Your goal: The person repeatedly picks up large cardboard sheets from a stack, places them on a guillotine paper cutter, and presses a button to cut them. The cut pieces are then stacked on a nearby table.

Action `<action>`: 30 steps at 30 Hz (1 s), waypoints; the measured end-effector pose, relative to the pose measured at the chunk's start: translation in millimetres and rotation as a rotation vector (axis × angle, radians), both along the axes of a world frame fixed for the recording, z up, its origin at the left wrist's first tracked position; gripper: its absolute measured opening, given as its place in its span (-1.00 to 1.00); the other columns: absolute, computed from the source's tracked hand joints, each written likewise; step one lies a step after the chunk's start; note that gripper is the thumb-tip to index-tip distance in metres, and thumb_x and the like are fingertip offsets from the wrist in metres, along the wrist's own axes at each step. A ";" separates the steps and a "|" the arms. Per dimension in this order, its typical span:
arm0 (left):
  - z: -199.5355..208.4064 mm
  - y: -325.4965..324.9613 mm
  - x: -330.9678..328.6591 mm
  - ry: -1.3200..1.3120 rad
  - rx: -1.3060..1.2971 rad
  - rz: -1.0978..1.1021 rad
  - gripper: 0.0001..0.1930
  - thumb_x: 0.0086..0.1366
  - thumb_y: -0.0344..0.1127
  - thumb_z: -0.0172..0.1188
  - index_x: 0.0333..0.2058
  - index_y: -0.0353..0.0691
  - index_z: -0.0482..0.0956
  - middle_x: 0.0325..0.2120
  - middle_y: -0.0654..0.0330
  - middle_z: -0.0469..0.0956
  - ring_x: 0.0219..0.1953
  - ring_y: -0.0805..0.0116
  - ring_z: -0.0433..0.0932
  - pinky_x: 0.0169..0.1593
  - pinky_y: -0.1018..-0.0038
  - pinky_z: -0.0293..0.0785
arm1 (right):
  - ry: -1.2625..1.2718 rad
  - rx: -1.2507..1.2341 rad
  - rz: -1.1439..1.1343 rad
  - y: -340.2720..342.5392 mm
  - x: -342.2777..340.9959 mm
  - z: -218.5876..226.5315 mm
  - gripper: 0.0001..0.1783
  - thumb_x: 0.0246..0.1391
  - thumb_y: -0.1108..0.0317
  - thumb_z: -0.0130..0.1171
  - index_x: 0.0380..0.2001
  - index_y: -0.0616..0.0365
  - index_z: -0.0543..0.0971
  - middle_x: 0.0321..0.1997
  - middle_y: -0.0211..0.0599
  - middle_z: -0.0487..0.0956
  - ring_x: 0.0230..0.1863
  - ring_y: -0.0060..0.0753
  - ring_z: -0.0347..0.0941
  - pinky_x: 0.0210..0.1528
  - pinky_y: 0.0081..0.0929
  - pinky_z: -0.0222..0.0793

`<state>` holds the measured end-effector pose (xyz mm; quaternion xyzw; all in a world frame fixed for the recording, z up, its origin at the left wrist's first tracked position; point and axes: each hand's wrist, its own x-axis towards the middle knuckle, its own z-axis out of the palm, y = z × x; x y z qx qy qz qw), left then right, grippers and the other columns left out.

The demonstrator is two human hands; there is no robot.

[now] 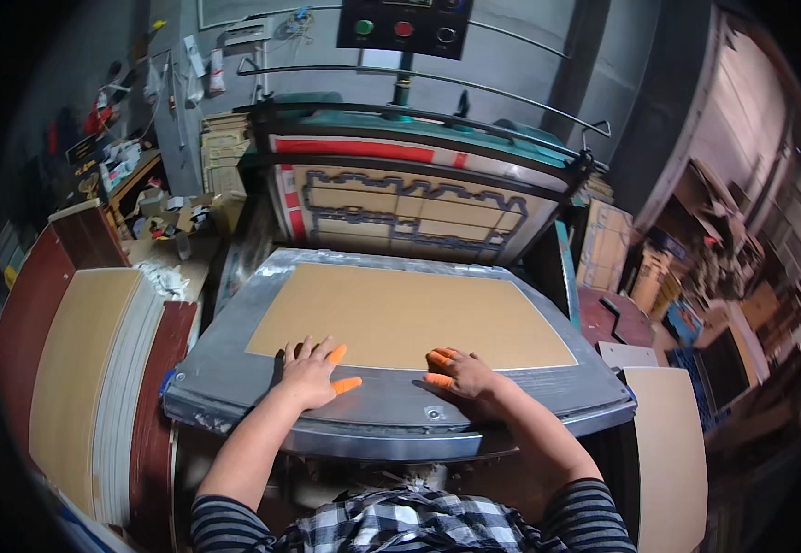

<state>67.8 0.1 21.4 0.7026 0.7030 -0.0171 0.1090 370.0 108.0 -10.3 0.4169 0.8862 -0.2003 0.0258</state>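
Observation:
A tan cardboard sheet [410, 313] lies flat on the grey metal bed [391, 396] of a die-cutting press. My left hand [313, 373] rests at the sheet's near left edge, fingers spread, with orange finger covers on two digits. At the near edge, right of the middle, my right hand [462, 373] touches the sheet. Its fingers are slightly bent, thumb apart, and orange covers show on its tips. Neither hand grips anything. Behind the sheet, a cutting die [419, 210] with dark foam-lined rules stands tilted in the press frame.
A stack of cardboard sheets [82, 369] stands at the left beside reddish-brown boards [161, 396]. Another cardboard sheet [672, 452] lies at the right. A control panel [402, 28] with coloured buttons rises above the press. Metal rails [400, 74] cross behind it. Clutter and boxes fill the far right.

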 end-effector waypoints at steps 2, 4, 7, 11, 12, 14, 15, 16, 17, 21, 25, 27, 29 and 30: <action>-3.0 3.9 18.4 0.021 0.045 -0.129 -0.11 0.18 0.50 -0.18 0.33 0.04 0.14 0.37 0.17 0.03 0.41 0.01 -0.10 0.37 -0.05 -0.24 | 0.026 0.090 0.014 -2.5 -4.6 8.4 -0.24 0.15 -0.36 -0.15 0.11 0.06 0.43 0.22 -0.12 0.36 0.28 -0.07 0.20 0.26 -0.06 0.10; -9.7 8.3 30.2 -0.068 -0.050 -0.138 -0.12 0.18 0.49 -0.17 0.33 0.06 0.14 0.38 0.22 0.00 0.41 0.00 -0.12 0.38 -0.05 -0.26 | 0.096 0.250 0.065 -16.4 -6.5 27.9 -0.39 0.18 -0.24 -0.06 -0.17 0.13 0.53 -0.09 -0.08 0.51 -0.02 -0.01 0.42 0.02 -0.17 0.34; -18.0 11.1 29.3 -0.104 -0.113 -0.160 -0.15 0.20 0.47 -0.16 0.33 0.06 0.14 0.39 0.24 -0.03 0.42 -0.01 -0.14 0.38 -0.04 -0.27 | -0.100 -0.147 0.155 12.8 -15.8 64.5 -0.34 0.17 -0.25 -0.05 0.05 0.07 0.48 0.10 -0.08 0.46 0.11 -0.01 0.38 0.09 -0.13 0.32; -19.8 10.4 33.7 -0.065 -0.078 -0.177 -0.18 0.23 0.45 -0.23 0.32 0.05 0.17 0.38 0.22 0.01 0.41 -0.04 -0.12 0.35 -0.12 -0.21 | 0.337 0.467 0.048 82.8 -29.4 102.5 -0.27 0.13 -0.15 0.08 0.25 0.04 0.30 0.30 -0.04 0.29 0.19 0.13 0.32 0.20 -0.18 0.30; -17.9 7.0 29.3 -0.002 -0.140 -0.148 -0.16 0.22 0.47 -0.26 0.32 0.06 0.16 0.38 0.23 0.00 0.40 -0.01 -0.11 0.35 -0.10 -0.21 | 0.371 0.441 -0.048 83.3 -58.3 152.4 -0.25 0.06 0.00 0.22 0.26 0.06 0.28 0.29 0.02 0.30 0.19 0.15 0.31 0.19 -0.16 0.31; -16.3 10.8 32.2 0.013 -0.132 -0.171 -0.13 0.21 0.50 -0.28 0.33 0.06 0.13 0.38 0.21 0.01 0.41 0.04 -0.10 0.35 -0.06 -0.22 | 0.573 0.878 0.024 122.3 -77.5 204.5 -0.11 -0.10 0.22 0.36 0.30 0.05 0.19 0.28 0.18 0.26 0.16 0.17 0.34 0.14 -0.14 0.33; -16.8 10.4 30.6 -0.030 -0.067 -0.189 -0.12 0.20 0.51 -0.28 0.33 0.06 0.12 0.37 0.19 0.02 0.41 0.06 -0.10 0.36 -0.03 -0.24 | 0.625 0.867 -0.040 132.6 -90.9 240.4 -0.04 -0.11 0.27 0.35 0.35 0.02 0.10 0.31 0.19 0.21 0.15 0.21 0.34 0.12 -0.09 0.34; -16.9 11.6 31.2 -0.023 -0.077 -0.187 -0.14 0.19 0.53 -0.29 0.33 0.12 0.13 0.37 0.21 0.03 0.40 0.07 -0.07 0.36 0.02 -0.27 | 0.604 0.954 -0.122 145.5 -104.4 270.5 -0.05 -0.07 0.32 0.33 0.36 0.00 0.07 0.34 0.19 0.16 0.20 0.20 0.30 0.18 -0.13 0.31; -26.3 13.4 31.4 0.065 0.002 -0.217 -0.15 0.18 0.53 -0.27 0.28 0.11 0.22 0.33 0.22 0.10 0.34 0.05 0.04 0.33 -0.01 -0.11 | 0.577 1.102 -0.145 158.9 -114.5 294.8 -0.05 -0.08 0.30 0.34 0.35 0.05 0.08 0.33 0.19 0.16 0.17 0.18 0.34 0.14 -0.09 0.34; -73.0 18.1 16.1 -0.099 0.499 -0.323 -0.35 0.13 0.36 0.08 -0.04 -0.04 0.58 0.09 0.31 0.43 -0.01 0.05 0.43 0.01 -0.02 0.37 | 0.334 1.117 -0.505 188.3 -158.7 362.0 -0.35 -0.07 0.20 0.26 0.13 0.13 0.38 0.24 -0.02 0.27 0.32 -0.09 0.15 0.14 -0.05 0.23; -57.4 0.8 18.7 -0.060 0.614 -0.242 -0.40 0.06 0.32 0.19 -0.12 -0.02 0.64 0.03 0.31 0.51 -0.04 0.17 0.46 -0.07 0.02 0.36 | 0.312 1.035 -0.514 214.6 -170.8 367.8 -0.39 -0.01 0.32 0.06 0.21 -0.08 0.35 0.28 -0.13 0.26 0.35 -0.08 0.09 0.19 0.26 0.10; -66.7 3.8 16.7 -0.134 0.629 -0.238 -0.37 0.07 0.32 0.17 -0.06 -0.04 0.61 0.06 0.32 0.48 -0.01 0.15 0.44 -0.05 0.01 0.35 | 0.206 0.985 -0.545 219.0 -176.7 370.0 -0.40 0.00 0.34 0.02 0.20 -0.07 0.36 0.31 -0.16 0.25 0.37 -0.10 0.09 0.19 0.30 0.10; -49.2 28.0 46.8 -0.219 0.521 -0.385 -0.33 0.10 0.34 0.12 0.01 -0.06 0.54 0.11 0.28 0.42 0.07 0.12 0.36 0.03 -0.04 0.29 | 0.108 1.547 -0.333 333.0 -49.9 389.1 -0.35 -0.03 0.35 0.05 0.23 -0.09 0.34 0.39 -0.17 0.17 0.35 -0.09 0.18 0.22 -0.05 0.26; -59.7 10.3 27.4 -0.117 0.351 -0.218 -0.27 0.14 0.39 -0.01 0.10 -0.04 0.45 0.17 0.31 0.34 0.17 0.09 0.25 0.13 -0.08 0.15 | 0.370 1.036 -0.338 226.6 -141.3 386.8 -0.33 -0.01 0.32 0.13 0.24 -0.10 0.33 0.38 -0.13 0.20 0.26 0.00 0.30 0.18 -0.20 0.33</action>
